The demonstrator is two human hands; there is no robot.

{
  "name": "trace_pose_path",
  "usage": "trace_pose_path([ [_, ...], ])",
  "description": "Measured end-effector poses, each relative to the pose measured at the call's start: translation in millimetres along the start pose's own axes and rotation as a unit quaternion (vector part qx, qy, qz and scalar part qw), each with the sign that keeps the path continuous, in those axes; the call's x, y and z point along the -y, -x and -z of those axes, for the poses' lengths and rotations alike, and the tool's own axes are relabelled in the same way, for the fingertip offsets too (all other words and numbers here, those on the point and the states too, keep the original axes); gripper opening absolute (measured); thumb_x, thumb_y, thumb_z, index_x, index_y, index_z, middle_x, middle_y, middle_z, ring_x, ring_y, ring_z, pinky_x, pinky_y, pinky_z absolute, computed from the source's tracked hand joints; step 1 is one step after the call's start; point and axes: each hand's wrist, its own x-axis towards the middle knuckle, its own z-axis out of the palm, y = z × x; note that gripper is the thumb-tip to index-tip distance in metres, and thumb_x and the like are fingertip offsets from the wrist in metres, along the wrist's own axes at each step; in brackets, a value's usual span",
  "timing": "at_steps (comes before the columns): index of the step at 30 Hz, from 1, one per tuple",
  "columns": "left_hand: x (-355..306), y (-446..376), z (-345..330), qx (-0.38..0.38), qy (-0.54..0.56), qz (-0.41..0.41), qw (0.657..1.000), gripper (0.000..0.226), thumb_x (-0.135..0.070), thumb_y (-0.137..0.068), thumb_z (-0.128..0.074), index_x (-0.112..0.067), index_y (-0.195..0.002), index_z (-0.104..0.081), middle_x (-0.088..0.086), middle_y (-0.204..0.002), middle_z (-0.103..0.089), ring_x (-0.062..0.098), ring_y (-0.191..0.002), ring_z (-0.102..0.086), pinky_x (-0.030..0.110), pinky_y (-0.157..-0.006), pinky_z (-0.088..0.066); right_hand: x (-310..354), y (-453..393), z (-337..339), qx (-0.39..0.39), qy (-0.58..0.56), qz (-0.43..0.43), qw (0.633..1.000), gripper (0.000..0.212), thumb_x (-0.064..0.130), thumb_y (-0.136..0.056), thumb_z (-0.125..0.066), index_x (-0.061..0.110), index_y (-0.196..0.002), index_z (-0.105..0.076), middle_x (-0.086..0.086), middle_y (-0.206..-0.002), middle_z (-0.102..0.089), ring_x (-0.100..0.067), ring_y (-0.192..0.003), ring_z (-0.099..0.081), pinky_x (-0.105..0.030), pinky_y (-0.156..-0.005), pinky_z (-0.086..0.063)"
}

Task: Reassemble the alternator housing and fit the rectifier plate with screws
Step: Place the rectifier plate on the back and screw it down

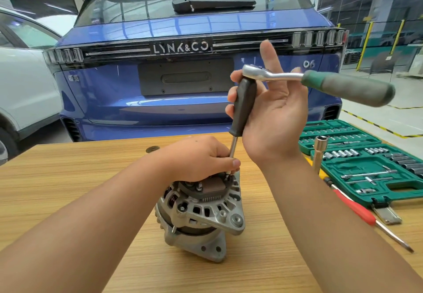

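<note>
Two bare hands are working over an alternator (201, 214) that is sitting upright on a wooden table (68, 178), its finned aluminium housing facing the camera and the dark rectifier plate (207, 187) lying on top. The left hand (201, 157) is resting on the top of the alternator, its fingers curling down and pinching the metal shank of a black-handled driver (242, 107) just above the tip, which is meeting a screw (226, 176) at the plate's far right edge. The right hand (272, 109) is holding that driver's handle higher up, thumb and lower fingers wrapping round it while the index finger is sticking straight up. A ratchet wrench (320, 82) with a green grip is sitting across the top of the driver handle, its chrome head over the handle's end and its grip pointing right. To the right, a green socket set case (366, 162) is lying open on the table, with a red-handled screwdriver (357, 210) lying just in front of it. Behind the table a blue car (183, 29) is standing.
</note>
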Motion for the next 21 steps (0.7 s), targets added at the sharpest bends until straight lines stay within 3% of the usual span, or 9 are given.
trace_pose_path([
  [2,-1,-1,0,-0.002,-0.009,-0.006,1.000,0.047,-0.067,-0.096,-0.047,-0.026,-0.081,-0.065,-0.001,-0.089,-0.066,0.012,-0.073,-0.059,0.029,-0.058,-0.039,2,-2,2,-0.010,0.011,-0.017,1.000,0.041,0.049,-0.100,-0.037,0.033,-0.134,-0.054,-0.004,-0.088,-0.061,-0.019,-0.072,-0.053,-0.031,-0.064,-0.039],
  [5,-3,0,1,0.002,-0.017,-0.018,1.000,0.049,-0.066,-0.097,-0.047,-0.028,-0.069,-0.056,-0.001,-0.084,-0.063,0.006,-0.061,-0.050,0.027,-0.056,-0.034,5,-4,-2,-0.088,0.103,0.002,0.991,0.048,0.033,-0.094,-0.059,0.015,-0.135,-0.044,0.005,-0.073,-0.056,-0.012,-0.058,-0.049,-0.027,-0.055,-0.040],
  [7,-4,1,2,0.010,-0.020,-0.028,0.999,0.045,-0.067,-0.097,-0.046,-0.033,-0.068,-0.055,-0.002,-0.083,-0.061,0.006,-0.062,-0.050,0.028,-0.057,-0.036,6,-7,-4,-0.151,0.168,0.015,0.974,0.040,0.026,-0.093,-0.070,0.006,-0.122,-0.052,0.009,-0.061,-0.052,-0.011,-0.049,-0.043,-0.026,-0.049,-0.038],
  [9,-4,0,2,0.012,-0.022,-0.034,0.999,0.041,-0.067,-0.097,-0.046,-0.038,-0.069,-0.055,-0.002,-0.083,-0.061,0.008,-0.064,-0.050,0.029,-0.058,-0.036,10,-10,0,-0.169,0.173,-0.024,0.970,0.016,0.023,-0.093,-0.071,0.012,-0.096,-0.060,0.010,-0.058,-0.050,-0.009,-0.047,-0.042,-0.025,-0.049,-0.037],
  [11,-4,0,2,0.008,-0.019,-0.030,0.999,0.040,-0.067,-0.097,-0.046,-0.040,-0.069,-0.055,-0.002,-0.083,-0.061,0.007,-0.063,-0.050,0.029,-0.058,-0.036,16,-11,4,-0.112,0.096,-0.110,0.983,0.010,0.022,-0.092,-0.069,0.018,-0.088,-0.060,0.009,-0.066,-0.056,-0.009,-0.053,-0.048,-0.024,-0.053,-0.039],
  [13,-1,0,1,0.000,-0.019,-0.024,1.000,0.040,-0.068,-0.096,-0.046,-0.037,-0.072,-0.056,-0.003,-0.083,-0.061,0.008,-0.065,-0.051,0.030,-0.058,-0.036,18,-9,7,-0.053,-0.006,-0.148,0.988,0.014,0.014,-0.088,-0.066,0.021,-0.100,-0.061,0.008,-0.080,-0.063,-0.008,-0.064,-0.056,-0.024,-0.061,-0.042],
  [15,0,-1,0,-0.003,-0.020,-0.019,1.000,0.044,-0.069,-0.095,-0.046,-0.031,-0.077,-0.058,-0.002,-0.085,-0.062,0.011,-0.069,-0.056,0.030,-0.058,-0.038,12,-7,8,-0.027,-0.020,-0.119,0.992,0.026,0.010,-0.088,-0.063,0.027,-0.107,-0.061,0.006,-0.089,-0.069,-0.009,-0.071,-0.060,-0.025,-0.064,-0.046],
  [17,0,-2,-1,-0.002,-0.020,-0.011,1.000,0.049,-0.069,-0.095,-0.046,-0.025,-0.079,-0.061,-0.001,-0.087,-0.064,0.015,-0.075,-0.060,0.031,-0.060,-0.042,6,-4,5,-0.029,0.066,-0.033,0.997,0.030,0.005,-0.096,-0.057,0.030,-0.111,-0.060,0.002,-0.091,-0.071,-0.013,-0.070,-0.060,-0.026,-0.060,-0.048],
  [21,0,-2,0,0.002,-0.016,-0.015,1.000,0.051,-0.067,-0.096,-0.046,-0.022,-0.078,-0.060,0.002,-0.087,-0.064,0.016,-0.074,-0.059,0.032,-0.062,-0.043,2,-3,5,0.028,0.109,0.053,0.992,0.034,0.004,-0.097,-0.045,0.026,-0.118,-0.060,-0.006,-0.087,-0.056,-0.018,-0.063,-0.049,-0.029,-0.053,-0.043],
])
